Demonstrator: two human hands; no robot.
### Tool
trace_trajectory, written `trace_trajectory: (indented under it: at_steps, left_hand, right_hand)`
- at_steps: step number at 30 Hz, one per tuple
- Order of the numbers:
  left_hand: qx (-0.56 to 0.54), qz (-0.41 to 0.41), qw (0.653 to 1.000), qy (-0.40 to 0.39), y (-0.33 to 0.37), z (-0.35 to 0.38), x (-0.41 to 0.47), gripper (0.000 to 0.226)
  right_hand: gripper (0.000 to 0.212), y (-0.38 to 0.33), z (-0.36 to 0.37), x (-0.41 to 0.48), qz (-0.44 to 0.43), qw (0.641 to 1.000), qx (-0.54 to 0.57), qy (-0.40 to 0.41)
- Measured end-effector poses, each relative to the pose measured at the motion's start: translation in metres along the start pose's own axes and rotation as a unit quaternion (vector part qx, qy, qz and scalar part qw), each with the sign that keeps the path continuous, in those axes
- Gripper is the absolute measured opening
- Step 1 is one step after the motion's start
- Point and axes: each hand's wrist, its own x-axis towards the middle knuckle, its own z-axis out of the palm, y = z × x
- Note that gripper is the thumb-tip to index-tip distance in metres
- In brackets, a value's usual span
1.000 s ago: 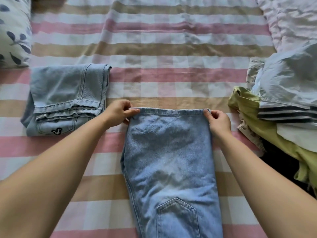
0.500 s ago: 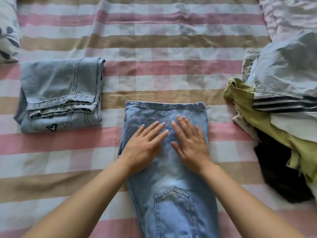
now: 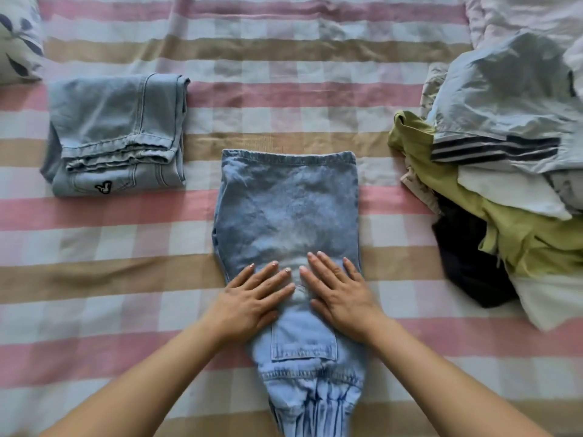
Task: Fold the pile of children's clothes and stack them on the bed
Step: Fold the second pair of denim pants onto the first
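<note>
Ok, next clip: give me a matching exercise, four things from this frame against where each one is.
1. folded jeans
2. flat jeans
3. pile
4. pillow

a. far right
b. top left corner
c. under the left hand and right hand
d. left of centre, untouched

Pairs: 1-d, 2-c, 3-a, 4-b.

No text or number can be read. A small black-outlined emblem point(image 3: 103, 187), unlettered, is noted on the folded jeans point(image 3: 116, 121).
</note>
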Motion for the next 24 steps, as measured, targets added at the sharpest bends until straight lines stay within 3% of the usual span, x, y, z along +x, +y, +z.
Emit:
trace_trajectory:
  at_steps: [3,7,10,15,20,24]
  left_hand:
    - [-0.056,-0.054,0.997,-0.03,0.003,0.005,-0.014,0.05]
    - [-0.096,0.06,0.992,0.053,0.025,0.011,-0.055,0.048]
    - [-0.124,0.069,0.986,0.093,0.053,0.033,-0.087,0.051]
    - [-0.118,0.008,0.986,0.116,0.071,0.053,-0.087,0.059]
    - [-0.171,-0.009,0.969,0.176,0.067,0.053,-0.073,0.04]
    - [-0.298,-0.095,0.915,0.254,0.069,0.044,-0.067,0.052]
  right_hand:
    - [0.054,0.007,0.002,-0.018,0.038,0.997,0.052,-0.028]
    - [0.041,0.003,0.0,-0.079,-0.064,0.985,0.128,0.101]
    - [0.037,-0.007,0.024,-0.124,-0.116,0.969,0.17,0.136]
    - [0.076,-0.008,0.055,-0.136,-0.14,0.982,0.082,0.094]
    - [0.041,-0.009,0.061,-0.117,-0.117,0.97,0.066,0.204]
    - [0.035,-0.013,0.051,-0.106,-0.055,0.951,0.184,0.241]
